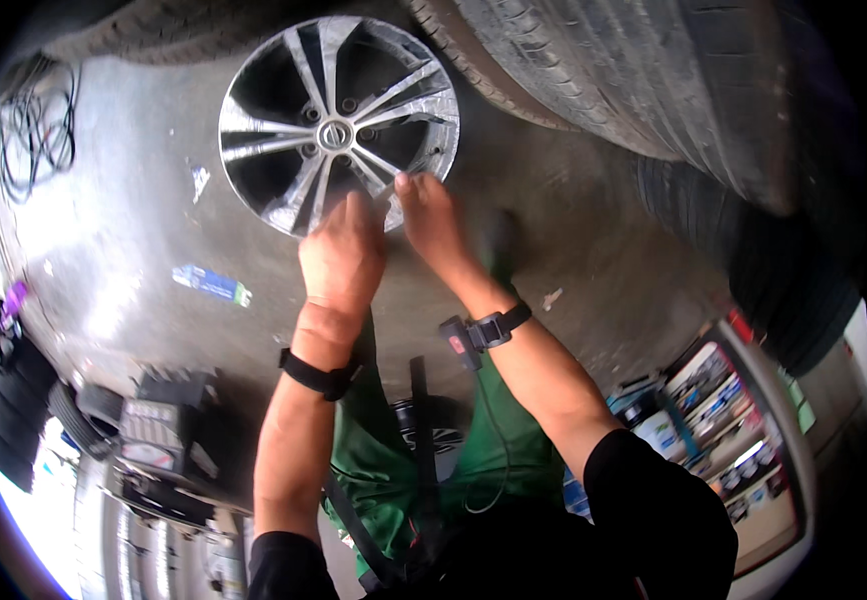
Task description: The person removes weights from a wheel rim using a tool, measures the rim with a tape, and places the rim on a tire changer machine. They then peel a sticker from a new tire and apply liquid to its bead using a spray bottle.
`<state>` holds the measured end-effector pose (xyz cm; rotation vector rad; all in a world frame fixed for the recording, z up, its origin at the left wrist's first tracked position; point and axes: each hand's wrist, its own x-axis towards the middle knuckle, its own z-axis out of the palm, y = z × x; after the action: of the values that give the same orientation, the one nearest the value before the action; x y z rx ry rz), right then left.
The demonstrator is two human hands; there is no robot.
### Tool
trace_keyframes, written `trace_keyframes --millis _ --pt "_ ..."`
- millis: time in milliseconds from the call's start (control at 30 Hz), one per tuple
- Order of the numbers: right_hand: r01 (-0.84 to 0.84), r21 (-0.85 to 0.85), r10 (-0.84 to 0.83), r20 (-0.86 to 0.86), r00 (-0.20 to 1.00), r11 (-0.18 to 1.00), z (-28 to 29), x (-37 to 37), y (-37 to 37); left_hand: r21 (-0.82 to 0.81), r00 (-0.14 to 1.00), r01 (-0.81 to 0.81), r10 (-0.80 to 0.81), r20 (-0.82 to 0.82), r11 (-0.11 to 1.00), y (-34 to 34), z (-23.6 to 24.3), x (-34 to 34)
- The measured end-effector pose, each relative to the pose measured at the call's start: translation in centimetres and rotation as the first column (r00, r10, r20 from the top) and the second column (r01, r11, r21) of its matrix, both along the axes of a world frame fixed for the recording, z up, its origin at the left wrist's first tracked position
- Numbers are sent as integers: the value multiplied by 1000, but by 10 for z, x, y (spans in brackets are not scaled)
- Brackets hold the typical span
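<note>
A silver alloy wheel rim (336, 136) with paired spokes and dark gaps lies face up on the floor ahead of me. Both my hands are held in front of its near edge, overlapping it in view. My left hand (343, 252) is closed, fingers curled, knuckles up. Just right of it, my right hand (435, 222) is closed too, thumb pressed against the bent fingers. The hands are a little apart and slightly blurred. Whatever they pinch, if anything, is too small or hidden to tell. Whether either hand touches the rim cannot be told.
Large tyres (643, 75) stand at the far right, with more dark tyres behind. A coiled black cable (31, 140) lies at far left. A blue-and-white wrapper (211, 284) is on the grey floor. An open tool cabinet (743, 450) stands at the lower right.
</note>
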<state>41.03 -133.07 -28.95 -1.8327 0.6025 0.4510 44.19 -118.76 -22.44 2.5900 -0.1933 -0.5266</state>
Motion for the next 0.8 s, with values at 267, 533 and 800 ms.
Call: trace_keyframes --millis 267,533,800 --pt "-582 -119 592 242 769 804 -17 38 -81 -53 895 -207 211 392 977 -25 -15 -14" --pt "-879 -63 827 376 418 473 -50 73 -85 -915 868 -130 489 81 382 -39 -69 -24" --pt "-913 -214 852 478 213 348 -37 86 -74 -708 846 -17 388 366 706 -19 -108 -11"
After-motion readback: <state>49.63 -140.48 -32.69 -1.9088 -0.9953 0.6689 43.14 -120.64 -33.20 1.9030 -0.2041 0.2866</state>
